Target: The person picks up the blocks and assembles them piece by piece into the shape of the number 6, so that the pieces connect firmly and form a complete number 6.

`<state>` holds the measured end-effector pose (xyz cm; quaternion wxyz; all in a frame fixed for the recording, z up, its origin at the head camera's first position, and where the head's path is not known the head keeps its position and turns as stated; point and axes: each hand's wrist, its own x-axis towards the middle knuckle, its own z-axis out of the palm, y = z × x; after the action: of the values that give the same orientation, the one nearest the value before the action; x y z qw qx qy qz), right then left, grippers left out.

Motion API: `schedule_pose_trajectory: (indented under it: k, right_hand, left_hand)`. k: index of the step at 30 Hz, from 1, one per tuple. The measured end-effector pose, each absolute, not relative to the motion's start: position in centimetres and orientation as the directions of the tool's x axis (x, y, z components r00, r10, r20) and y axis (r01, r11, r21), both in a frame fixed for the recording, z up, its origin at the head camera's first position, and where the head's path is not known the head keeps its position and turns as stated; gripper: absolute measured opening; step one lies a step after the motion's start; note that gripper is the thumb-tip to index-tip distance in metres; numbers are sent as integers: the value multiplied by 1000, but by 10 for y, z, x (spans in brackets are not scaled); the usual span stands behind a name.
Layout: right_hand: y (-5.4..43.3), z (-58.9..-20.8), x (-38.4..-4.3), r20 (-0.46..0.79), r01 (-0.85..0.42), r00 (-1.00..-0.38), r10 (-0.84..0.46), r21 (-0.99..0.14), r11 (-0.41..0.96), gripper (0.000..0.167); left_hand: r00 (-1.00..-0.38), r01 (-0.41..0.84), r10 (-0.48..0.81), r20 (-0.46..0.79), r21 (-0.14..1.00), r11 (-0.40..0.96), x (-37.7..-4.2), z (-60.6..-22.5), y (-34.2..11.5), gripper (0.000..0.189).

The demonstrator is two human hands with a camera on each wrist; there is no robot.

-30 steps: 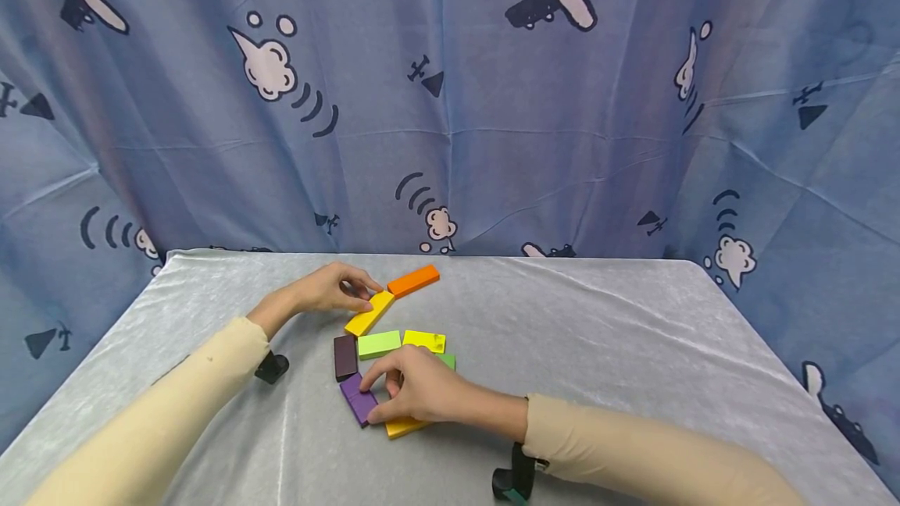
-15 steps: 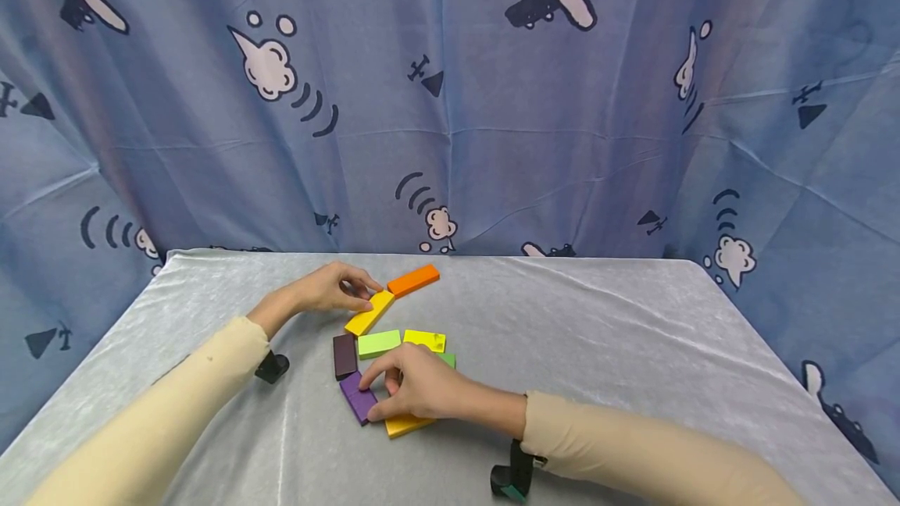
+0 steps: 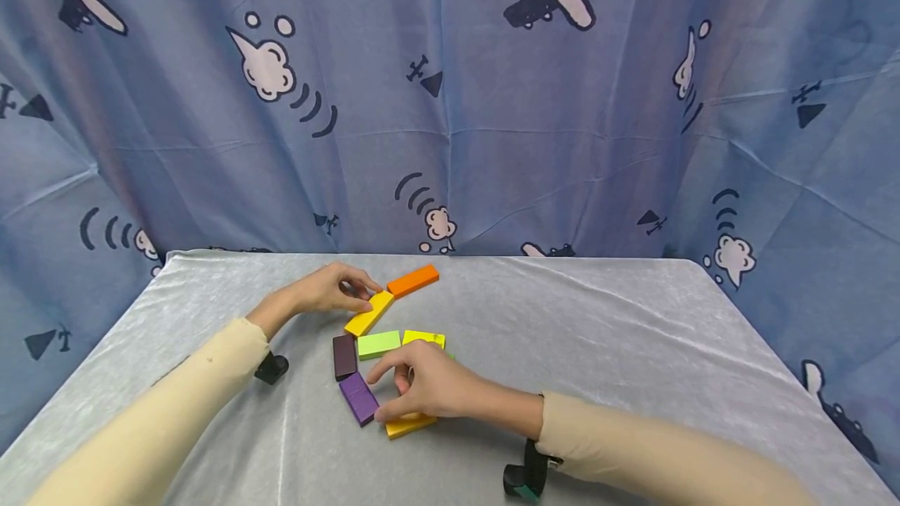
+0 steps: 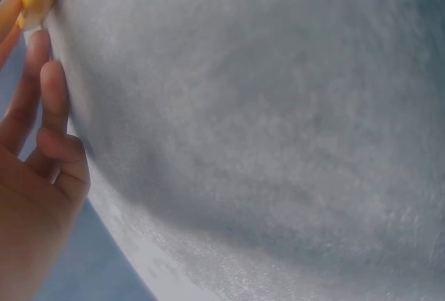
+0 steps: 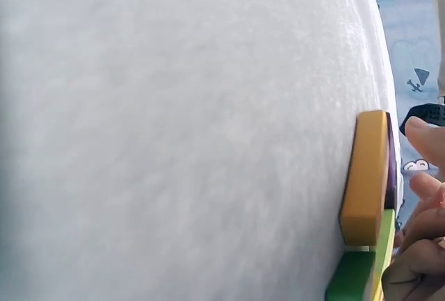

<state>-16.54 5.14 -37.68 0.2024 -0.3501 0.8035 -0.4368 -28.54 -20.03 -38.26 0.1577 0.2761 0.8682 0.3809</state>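
In the head view my left hand [image 3: 326,287] pinches a yellow block [image 3: 367,317] between thumb and fingertips. An orange block [image 3: 413,281] lies end to end with it, further back. My right hand [image 3: 443,383] hovers over the lower group, fingers apart with nothing between them. Its thumb tip is right at the lower corner of a purple block [image 3: 359,398]. A dark brown block [image 3: 344,357] meets the purple one. Beside it lie a light green block [image 3: 378,345] and a lemon-yellow block [image 3: 424,338]. An amber block [image 3: 409,425] shows below the right hand. A green block [image 5: 351,277] is mostly hidden by that hand.
All the blocks lie on a grey cloth-covered table [image 3: 598,358]. Behind it hangs a blue curtain [image 3: 380,100] printed with planes and clouds. A black wrist camera [image 3: 271,368] sits on the left wrist, another camera [image 3: 523,479] on the right.
My right hand has let go of the purple block and drawn slightly right, its index finger lifting off the block. The left hand and its yellow block have stayed put.
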Motion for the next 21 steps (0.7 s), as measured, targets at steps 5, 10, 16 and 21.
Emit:
schedule_pose_trajectory:
  k: [5,10,16,21]
  right_hand:
    - [68,-375,-163,-50,-359,-692,-720,-842,403,33]
    - [82,-377,-160,-75,-340,-699,-711,-840,423,34]
    - [89,-382,-155,-72,-322,-722,-688,-846,426,33]
    - [92,-383,-151,-79,-320,-737,-671,-834,450,29]
  left_hand:
    - [-804,352,589,-76,738,576,-287,-383,-200,31]
    - [-807,343,584,-84,738,581,-286,-383,-200,31]
    - [-805,347,587,-79,740,576,-286,-383,-200,31]
    - [-804,350,589,-76,741,573,-286,-382,-199,31]
